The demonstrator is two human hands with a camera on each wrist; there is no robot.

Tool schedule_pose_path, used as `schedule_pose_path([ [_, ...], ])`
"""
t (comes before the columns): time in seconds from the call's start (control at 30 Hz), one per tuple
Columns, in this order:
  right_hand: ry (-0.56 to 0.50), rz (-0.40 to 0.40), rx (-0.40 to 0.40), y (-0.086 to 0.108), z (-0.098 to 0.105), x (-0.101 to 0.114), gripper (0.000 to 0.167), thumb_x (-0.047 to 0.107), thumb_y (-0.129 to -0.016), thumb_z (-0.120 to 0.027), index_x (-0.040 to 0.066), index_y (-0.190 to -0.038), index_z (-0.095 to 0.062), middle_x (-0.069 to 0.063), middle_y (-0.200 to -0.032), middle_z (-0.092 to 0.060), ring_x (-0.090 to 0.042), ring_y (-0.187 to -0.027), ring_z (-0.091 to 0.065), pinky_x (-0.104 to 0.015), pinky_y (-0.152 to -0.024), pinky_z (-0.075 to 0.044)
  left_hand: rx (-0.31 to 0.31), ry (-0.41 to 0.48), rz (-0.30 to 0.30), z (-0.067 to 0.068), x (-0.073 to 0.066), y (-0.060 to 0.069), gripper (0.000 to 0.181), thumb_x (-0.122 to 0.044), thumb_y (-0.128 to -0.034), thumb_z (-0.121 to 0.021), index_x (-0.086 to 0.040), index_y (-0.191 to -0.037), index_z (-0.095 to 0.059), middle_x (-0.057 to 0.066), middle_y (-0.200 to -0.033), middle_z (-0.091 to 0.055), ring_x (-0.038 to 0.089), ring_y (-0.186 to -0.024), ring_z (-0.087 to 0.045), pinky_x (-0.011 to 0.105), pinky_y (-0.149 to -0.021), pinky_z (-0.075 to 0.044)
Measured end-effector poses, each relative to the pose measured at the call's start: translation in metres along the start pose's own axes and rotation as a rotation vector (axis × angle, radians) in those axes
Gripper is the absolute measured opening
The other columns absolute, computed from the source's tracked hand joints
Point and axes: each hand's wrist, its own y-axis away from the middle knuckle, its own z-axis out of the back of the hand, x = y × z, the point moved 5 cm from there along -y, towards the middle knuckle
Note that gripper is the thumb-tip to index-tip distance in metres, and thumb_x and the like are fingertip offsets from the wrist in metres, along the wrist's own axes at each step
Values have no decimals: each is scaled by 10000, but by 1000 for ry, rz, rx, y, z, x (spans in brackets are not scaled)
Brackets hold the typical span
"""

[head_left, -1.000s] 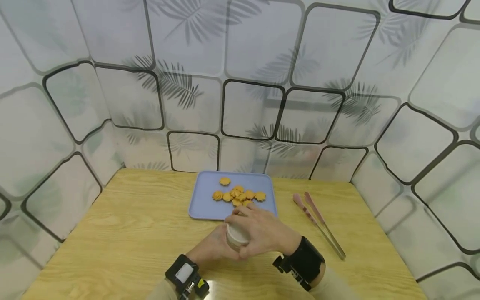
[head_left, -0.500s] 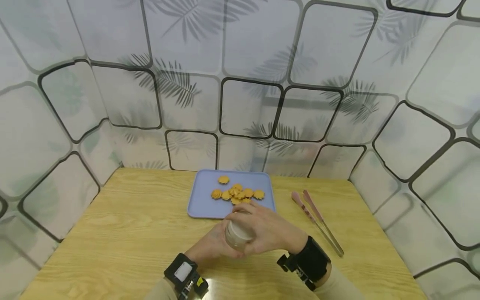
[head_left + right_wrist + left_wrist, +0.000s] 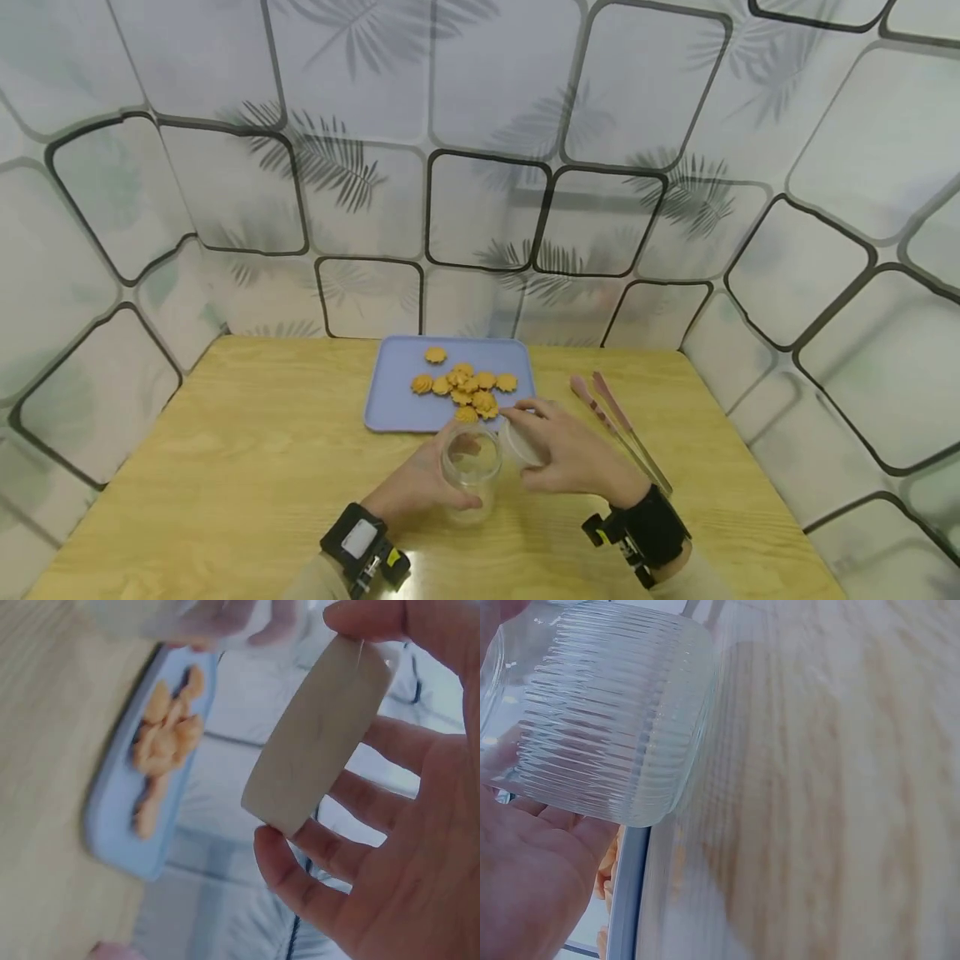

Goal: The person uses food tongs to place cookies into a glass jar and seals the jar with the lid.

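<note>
- The left hand [image 3: 429,481] is clamped round a clear glass jar [image 3: 622,720], the thumb across the near side; the ribbed lower body shows in the left wrist view.
- The right hand [image 3: 573,454] grips a pale, round lid [image 3: 319,735] by its edge, thumb on one side and fingertips on the other.
- The lid is off the jar and tilted, just to the right of the open mouth, which faces up; I cannot tell whether the jar's base touches the table.
- Each wrist wears a black strap with a small camera, above a light beige sleeve [image 3: 318,579].
- Just beyond the hands lies a blue rectangular tray [image 3: 393,404] with rounded corners.
- Scalloped golden cookies [image 3: 463,382] lie on it, most bunched and overlapping, one apart toward the far edge.
- Right of the tray, tongs [image 3: 617,406] with pink ends and metal handles lie spread on the light wood-grain table [image 3: 277,433].
- Behind and at both sides hangs a pale sheet [image 3: 375,200] printed with rounded outlines and grey fern-like leaves.
</note>
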Motion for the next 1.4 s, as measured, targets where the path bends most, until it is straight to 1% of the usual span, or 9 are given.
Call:
schedule_pose_path([
  [0.13, 48, -65, 0, 12, -5, -16, 755, 216, -792, -799, 146, -1491, -522, -124, -1384, -554, -272, -1115, -576, -357, -775, -544, -1, -14, 6, 4, -2, -5, 950, -187, -658, -950, -176, -1451, -428, 124, -1346, -604, 246, -1238, -571, 425, -1043, -493],
  [0.3, 67, -164, 90, 21, -24, -34, 739, 210, -777, -857, 102, -1447, -565, -139, -1358, -571, -330, -1140, -592, -473, -852, -548, 2, -30, -17, 7, -5, -9, 930, -187, -661, -955, -134, -1439, -448, 176, -1335, -606, 293, -1237, -575, 452, -1031, -504],
  [0.47, 64, -232, 143, 24, -41, -46, 778, 253, -730, -903, 100, -1422, -581, -138, -1354, -572, -345, -1132, -588, -517, -840, -552, -3, -15, -18, 6, -5, -9, 929, -171, -661, -958, -129, -1439, -452, 208, -1324, -604, 326, -1233, -579, 489, -1032, -505],
  [0.6, 61, -239, 136, 25, -48, -47, 808, 298, -700, -926, 91, -1405, -590, -146, -1335, -584, -339, -1096, -593, -511, -809, -557, -8, -11, -23, 4, -4, -8, 915, -165, -668, -954, -126, -1432, -452, 217, -1318, -605, 337, -1234, -579, 508, -1040, -498],
  [0.93, 96, -227, 158, 25, -58, -49, 735, 385, -776, -867, 120, -1405, -593, -139, -1330, -587, -319, -1093, -584, -489, -801, -544, -23, 28, -6, 6, 0, 2, 918, -161, -679, -939, -143, -1446, -434, 217, -1345, -578, 348, -1242, -559, 478, -1032, -497],
  [1.07, 105, -214, 100, 28, -58, -55, 678, 481, -872, -774, 101, -1403, -595, -153, -1334, -592, -366, -1179, -559, -533, -912, -515, -24, 11, -7, 7, 2, 5, 905, -169, -685, -941, -158, -1440, -442, 203, -1340, -585, 349, -1257, -552, 495, -1041, -488],
  [1.23, 155, -269, -133, 40, -42, -73, 475, 367, -941, -729, 43, -1281, -659, -162, -1254, -646, -377, -1181, -589, -546, -962, -509, -5, 29, -10, 4, 2, 5, 909, -173, -698, -939, -148, -1454, -434, 200, -1340, -577, 364, -1251, -550, 486, -1029, -498],
  [1.33, 203, -370, -250, 53, -23, -87, 444, 279, -917, -757, -2, -1247, -662, -228, -1298, -622, -450, -1162, -588, -595, -930, -511, 5, 49, -3, 1, 2, 4, 911, -157, -699, -936, -114, -1455, -430, 229, -1353, -560, 372, -1252, -543, 485, -1029, -498],
  [1.4, 229, -472, -260, 62, -12, -99, 527, 269, -906, -755, -45, -1307, -617, -296, -1311, -586, -517, -1153, -558, -633, -893, -509, 5, 47, -1, 1, 2, 3, 914, -150, -694, -937, -96, -1452, -430, 237, -1358, -557, 370, -1253, -545, 493, -1032, -499],
])
